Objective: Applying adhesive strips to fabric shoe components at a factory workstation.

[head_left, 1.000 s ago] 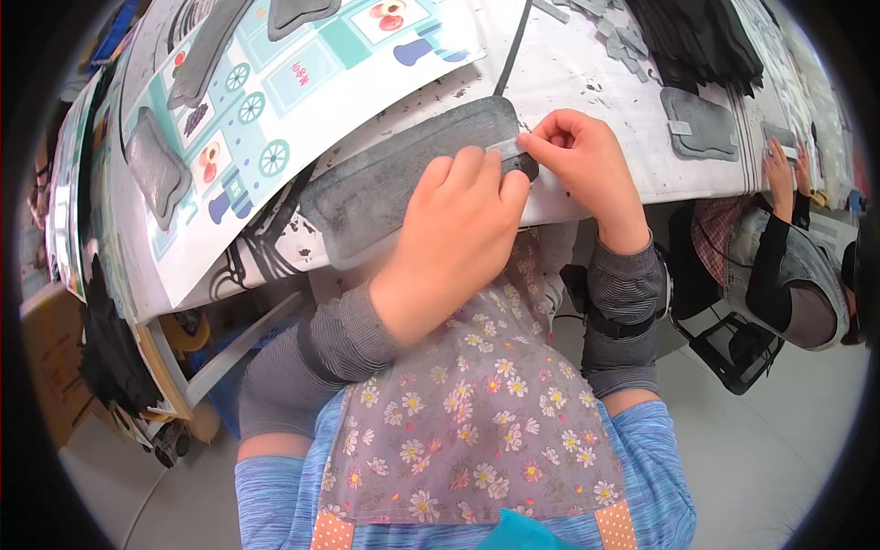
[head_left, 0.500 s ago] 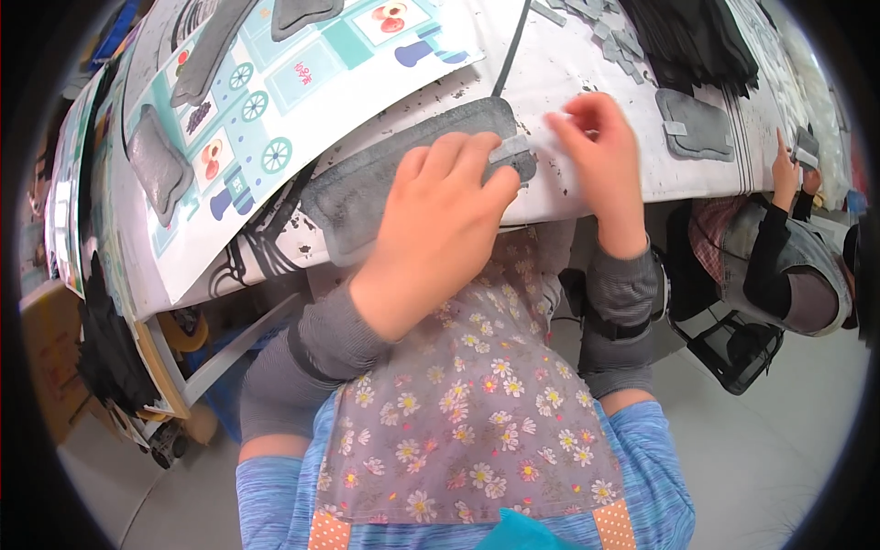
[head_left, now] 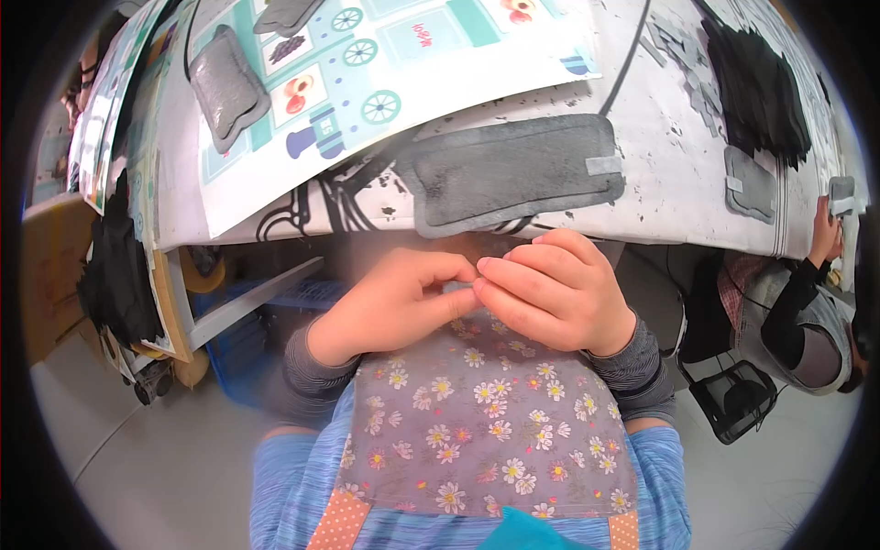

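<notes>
My left hand (head_left: 396, 301) and my right hand (head_left: 561, 295) meet at the fingertips over my flowered apron, just below the table's front edge. Both are closed in a pinch; whatever sits between the fingertips, if anything, is too small to make out. Beyond them a long grey plush pad (head_left: 513, 172) with stitched edges lies on the table, touched by neither hand. A pale grey tab (head_left: 603, 166) rests across its right end.
A printed teal-and-white sheet (head_left: 431, 87) covers the table's left part, with grey pads (head_left: 227, 87) on it. At the right are grey strips (head_left: 683, 64), a black fabric stack (head_left: 756, 87) and another grey pad (head_left: 750, 185). A co-worker's hand (head_left: 825, 231) holds a pad.
My left hand has left the long pad, and both hands have drawn back toward my apron, fingertips together. The view has shifted, so the table appears further right.
</notes>
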`<control>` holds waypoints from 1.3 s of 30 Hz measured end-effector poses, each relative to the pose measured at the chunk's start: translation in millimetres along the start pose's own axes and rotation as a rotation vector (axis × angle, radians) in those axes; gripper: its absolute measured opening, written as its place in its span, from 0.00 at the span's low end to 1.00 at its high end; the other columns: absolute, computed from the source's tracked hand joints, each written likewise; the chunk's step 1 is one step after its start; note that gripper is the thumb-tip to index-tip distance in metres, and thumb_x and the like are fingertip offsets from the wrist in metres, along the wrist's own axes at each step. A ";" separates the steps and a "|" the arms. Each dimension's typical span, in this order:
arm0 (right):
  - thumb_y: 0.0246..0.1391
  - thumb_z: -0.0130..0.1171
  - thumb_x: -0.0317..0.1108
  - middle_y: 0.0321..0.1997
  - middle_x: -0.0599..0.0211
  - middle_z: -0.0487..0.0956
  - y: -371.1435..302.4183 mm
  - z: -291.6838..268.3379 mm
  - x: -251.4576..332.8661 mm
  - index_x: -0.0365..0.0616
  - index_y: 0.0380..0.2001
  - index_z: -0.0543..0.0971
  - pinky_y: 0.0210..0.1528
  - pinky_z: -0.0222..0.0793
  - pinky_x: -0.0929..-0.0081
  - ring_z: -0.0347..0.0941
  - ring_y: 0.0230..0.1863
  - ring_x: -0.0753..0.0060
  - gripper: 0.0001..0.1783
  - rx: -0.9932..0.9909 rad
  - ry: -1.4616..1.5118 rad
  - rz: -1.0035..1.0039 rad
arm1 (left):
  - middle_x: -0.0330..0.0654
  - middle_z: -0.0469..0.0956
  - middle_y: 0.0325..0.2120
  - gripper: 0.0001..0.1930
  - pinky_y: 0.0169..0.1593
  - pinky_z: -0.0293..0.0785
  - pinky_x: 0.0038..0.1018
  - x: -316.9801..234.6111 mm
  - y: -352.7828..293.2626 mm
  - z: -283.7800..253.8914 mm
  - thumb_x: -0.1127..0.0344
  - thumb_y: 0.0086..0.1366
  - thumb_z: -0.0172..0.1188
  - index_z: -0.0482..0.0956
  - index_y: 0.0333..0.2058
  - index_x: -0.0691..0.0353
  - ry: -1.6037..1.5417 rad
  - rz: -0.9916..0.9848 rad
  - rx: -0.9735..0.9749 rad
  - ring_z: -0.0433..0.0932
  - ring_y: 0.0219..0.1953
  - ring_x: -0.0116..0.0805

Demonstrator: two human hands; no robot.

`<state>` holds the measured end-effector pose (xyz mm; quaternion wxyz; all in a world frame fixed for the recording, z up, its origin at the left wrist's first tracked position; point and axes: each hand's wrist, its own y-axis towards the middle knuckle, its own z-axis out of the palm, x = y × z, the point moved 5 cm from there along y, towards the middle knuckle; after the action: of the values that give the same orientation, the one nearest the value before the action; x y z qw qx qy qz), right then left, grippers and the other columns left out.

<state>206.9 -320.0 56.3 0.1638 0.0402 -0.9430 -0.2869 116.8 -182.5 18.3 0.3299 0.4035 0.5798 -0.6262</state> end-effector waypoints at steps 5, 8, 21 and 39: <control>0.45 0.63 0.31 0.42 0.76 0.79 7.4 14.7 10.6 0.50 0.31 0.78 0.44 0.71 0.72 0.74 0.40 0.75 0.08 -0.051 -0.049 -0.146 | 0.30 0.75 0.24 0.10 0.30 0.66 0.19 17.5 -15.7 -17.0 0.64 0.72 0.55 0.80 0.38 0.66 -0.218 -0.059 -0.044 0.69 0.26 0.17; 0.46 0.63 0.31 0.42 0.77 0.79 15.8 25.7 5.9 0.51 0.31 0.78 0.46 0.70 0.72 0.74 0.41 0.76 0.07 -0.013 -0.061 -0.154 | 0.29 0.72 0.23 0.13 0.32 0.66 0.18 28.5 -18.2 -20.8 0.63 0.74 0.52 0.80 0.39 0.68 -0.365 -0.079 -0.084 0.68 0.27 0.16; 0.43 0.62 0.31 0.41 0.76 0.78 40.1 58.4 -28.4 0.46 0.37 0.82 0.50 0.65 0.67 0.72 0.44 0.73 0.14 0.018 -0.201 0.000 | 0.43 0.85 0.38 0.06 0.39 0.72 0.32 45.7 -19.3 -54.5 0.72 0.67 0.57 0.79 0.41 0.65 0.734 0.925 -0.904 0.79 0.35 0.40; 0.43 0.59 0.32 0.38 0.76 0.77 38.0 62.3 -32.8 0.46 0.34 0.80 0.47 0.65 0.69 0.71 0.43 0.73 0.12 0.074 -0.202 0.025 | 0.29 0.85 0.42 0.09 0.45 0.69 0.29 56.5 -10.0 -40.6 0.69 0.56 0.62 0.79 0.38 0.54 0.891 0.832 -0.966 0.78 0.42 0.29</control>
<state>217.8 -250.0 19.3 0.0700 0.0056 -0.9651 -0.2523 87.2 -138.0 -27.3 0.4130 0.6129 0.6672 0.0924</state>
